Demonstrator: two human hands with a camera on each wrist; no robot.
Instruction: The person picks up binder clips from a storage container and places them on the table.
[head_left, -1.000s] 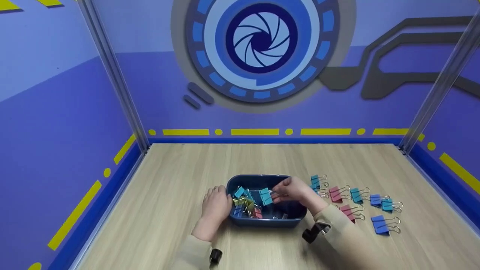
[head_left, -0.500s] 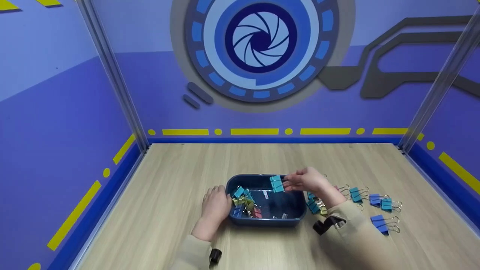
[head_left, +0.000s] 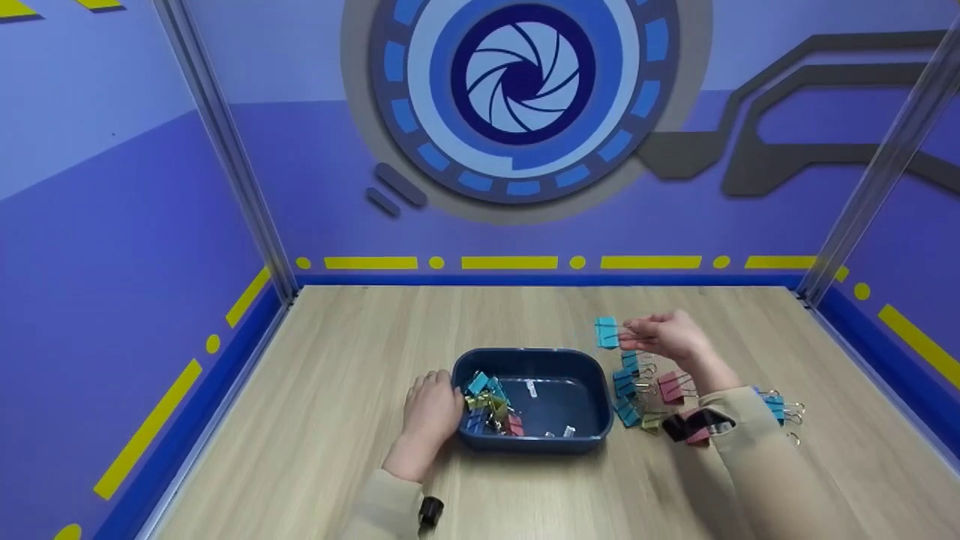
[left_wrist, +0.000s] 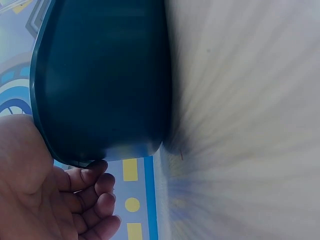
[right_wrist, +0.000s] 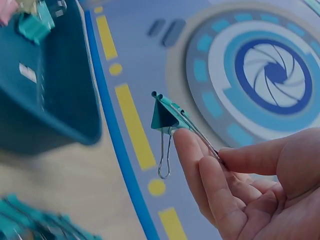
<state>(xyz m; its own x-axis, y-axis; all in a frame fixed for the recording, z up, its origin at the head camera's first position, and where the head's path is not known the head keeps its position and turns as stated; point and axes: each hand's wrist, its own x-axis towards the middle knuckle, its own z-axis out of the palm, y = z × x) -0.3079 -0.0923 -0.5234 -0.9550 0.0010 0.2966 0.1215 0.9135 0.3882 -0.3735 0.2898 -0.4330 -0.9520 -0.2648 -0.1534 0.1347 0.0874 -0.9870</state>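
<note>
My right hand (head_left: 664,337) pinches a teal binder clip (head_left: 607,332) by one wire handle, raised above the table beyond the bin's right side. In the right wrist view, the thumb and fingers press on that handle while the other handle hangs free. At the left end of the dark blue bin (head_left: 534,444), my left hand (head_left: 435,409) holds the rim. The left wrist view shows its fingers (left_wrist: 95,205) curled beside the outer wall, the thumb tip hidden. Several binder clips (head_left: 489,403), teal, yellow, blue and red, lie heaped in the bin's left part.
Right of the bin, teal clips (head_left: 628,384) stand in a column. Beside them are a red clip (head_left: 673,387), a yellow clip (head_left: 651,421) and others partly behind the right sleeve (head_left: 765,457). Small clear pieces (head_left: 532,388) lie on the bin floor. Printed walls enclose the table.
My right hand has lifted the teal binder clip out of the bin and carried it right and away, over the table. The left hand stays at the bin's rim.
</note>
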